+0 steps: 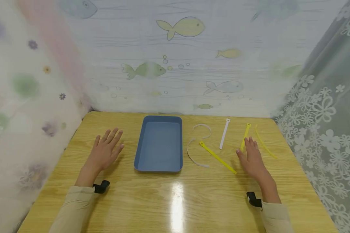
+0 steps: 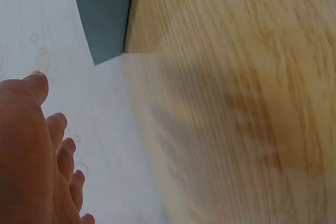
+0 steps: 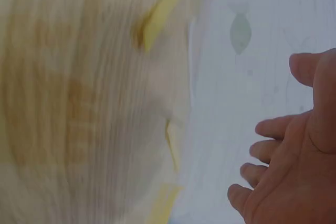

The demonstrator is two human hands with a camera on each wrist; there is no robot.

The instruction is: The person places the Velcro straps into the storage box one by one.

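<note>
The left hand (image 1: 105, 150) is seen flat above the table (image 1: 175, 200), palm down, with the fingers (image 1: 112, 135) straight and a little spread; nothing is held by it. In the left wrist view the same fingers (image 2: 58, 145) are shown relaxed and free, with a corner of the tray (image 2: 105, 9) beyond them. The blue tray (image 1: 159, 142) is placed just to the right of these fingertips, apart from them.

Further right, two white ties are found: a curved one (image 1: 203, 128) farther back and a second curved one (image 1: 193, 155) nearer. A long yellow tie (image 1: 217, 157) lies slanted between the tray and the right thumb, its lower end near the thumb side of the hand. A straight white tie (image 1: 224, 133) lies beyond, to the left of the right fingertips.

The right hand (image 1: 252, 158) is also held open, fingers (image 1: 250, 142) straight, nothing grasped. Its fingertips are at a short yellow tie (image 1: 245, 135); whether it is touched cannot be told. A thin yellow tie (image 1: 263, 142) lies just right of the fingers. The right wrist view is blurred; loose fingers (image 3: 273, 150) are shown there.
</note>
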